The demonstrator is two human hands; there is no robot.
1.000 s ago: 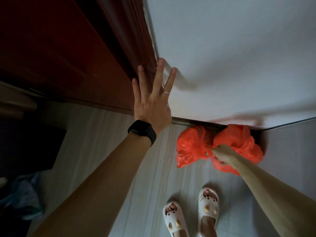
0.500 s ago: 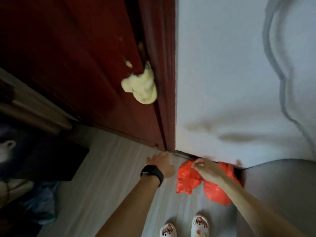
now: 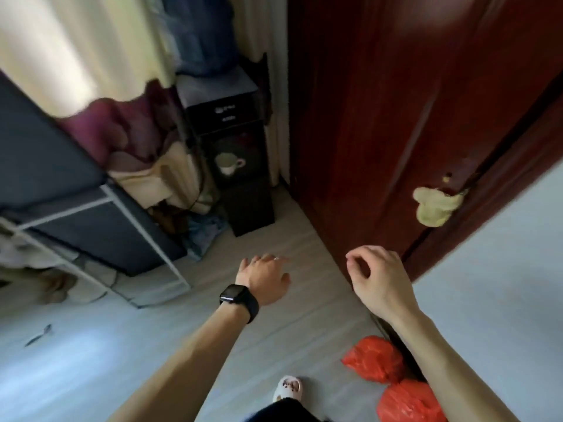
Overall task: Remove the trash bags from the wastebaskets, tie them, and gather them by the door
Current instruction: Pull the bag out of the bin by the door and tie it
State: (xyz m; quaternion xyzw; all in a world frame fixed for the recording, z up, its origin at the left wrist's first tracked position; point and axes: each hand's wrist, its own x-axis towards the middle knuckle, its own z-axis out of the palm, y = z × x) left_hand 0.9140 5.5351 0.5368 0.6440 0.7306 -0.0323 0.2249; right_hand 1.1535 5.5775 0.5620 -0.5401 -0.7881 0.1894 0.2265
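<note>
Hands hang empty at mid-frame over the pale floor [image 3: 146, 345]: the left hand [image 3: 264, 280], a black watch [image 3: 239, 300] at its wrist, has relaxed fingers; the right hand [image 3: 376, 280] is loosely curled around nothing. At lower right, the upper red bag [image 3: 373, 359] touches the lower red bag [image 3: 406, 403], both on the floor beside the foot of the dark red door [image 3: 365, 123], partly behind the right forearm.

Pale floor [image 3: 91, 360]; two red bags [image 3: 393, 382]; black cabinet [image 3: 243, 190]
</note>
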